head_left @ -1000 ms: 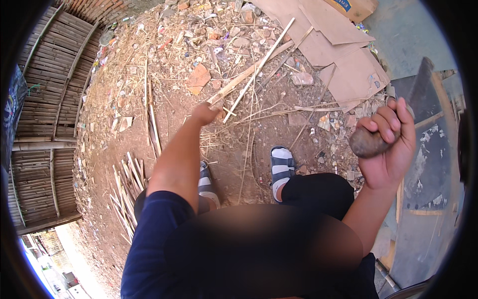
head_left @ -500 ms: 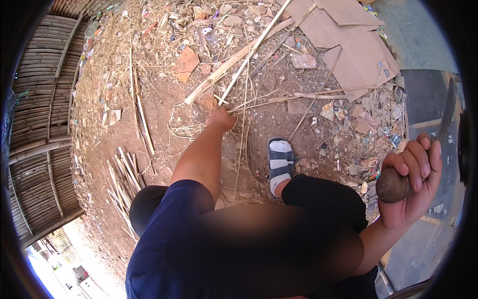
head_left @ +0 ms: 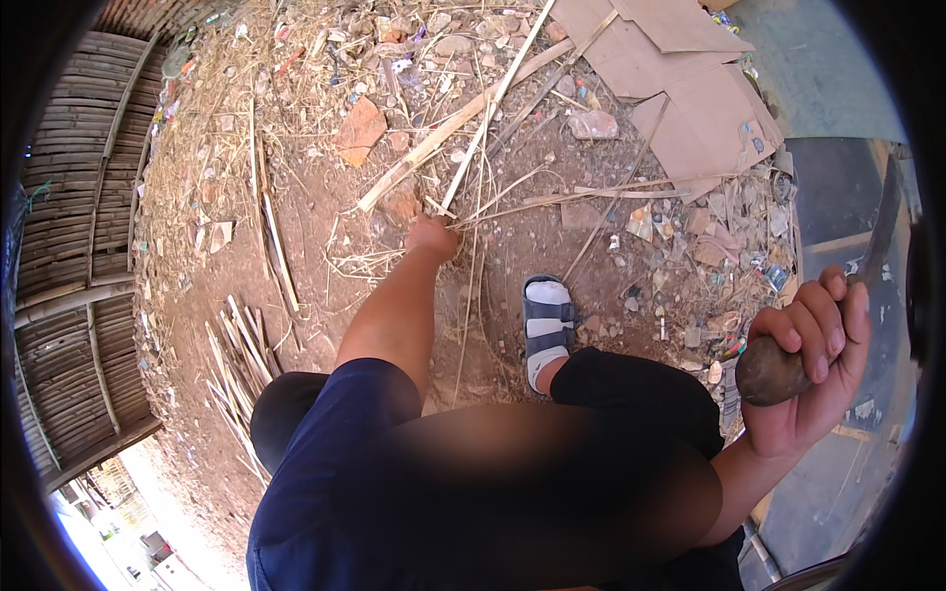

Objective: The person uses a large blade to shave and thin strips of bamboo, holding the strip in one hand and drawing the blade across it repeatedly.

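Observation:
My left hand [head_left: 432, 238] is stretched down to the ground, its fingers closed around the near end of a long pale bamboo strip [head_left: 496, 103]. That strip slants away up and to the right. A short pale sliver lies across it just beyond my fingers. Raised at the right side, my right hand [head_left: 810, 360] grips a large knife by its rounded wooden handle [head_left: 772, 371]. Its dark blade [head_left: 885, 212] points up and away from me.
A wider split bamboo piece [head_left: 424, 165] lies beside the held strip. Several thin sticks [head_left: 236, 350] are heaped at my left. Flattened cardboard [head_left: 690, 128] lies far right, and an orange tile shard [head_left: 361, 131] sits among straw and rubble. A slatted bamboo wall [head_left: 74, 197] stands left.
The whole view has shifted slightly. Both hands keep their grips, and the held strip and the knife have barely moved.

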Demonstrator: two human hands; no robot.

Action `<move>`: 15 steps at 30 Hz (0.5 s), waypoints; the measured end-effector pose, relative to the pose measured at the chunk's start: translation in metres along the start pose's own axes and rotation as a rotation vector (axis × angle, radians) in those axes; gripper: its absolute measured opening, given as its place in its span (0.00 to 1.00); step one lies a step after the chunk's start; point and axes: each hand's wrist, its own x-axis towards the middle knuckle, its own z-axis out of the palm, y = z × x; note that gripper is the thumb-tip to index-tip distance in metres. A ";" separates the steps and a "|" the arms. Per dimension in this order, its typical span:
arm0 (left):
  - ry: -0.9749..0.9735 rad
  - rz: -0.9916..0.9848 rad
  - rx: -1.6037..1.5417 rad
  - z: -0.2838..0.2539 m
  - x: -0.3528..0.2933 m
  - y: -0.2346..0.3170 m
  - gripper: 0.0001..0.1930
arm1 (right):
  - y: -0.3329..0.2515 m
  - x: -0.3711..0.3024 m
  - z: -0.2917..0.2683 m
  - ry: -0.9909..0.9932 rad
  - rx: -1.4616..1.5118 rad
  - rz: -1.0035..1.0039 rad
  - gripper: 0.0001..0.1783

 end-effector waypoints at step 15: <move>0.070 0.102 -0.219 -0.003 -0.025 -0.027 0.23 | 0.004 -0.004 0.009 -0.043 0.066 0.011 0.14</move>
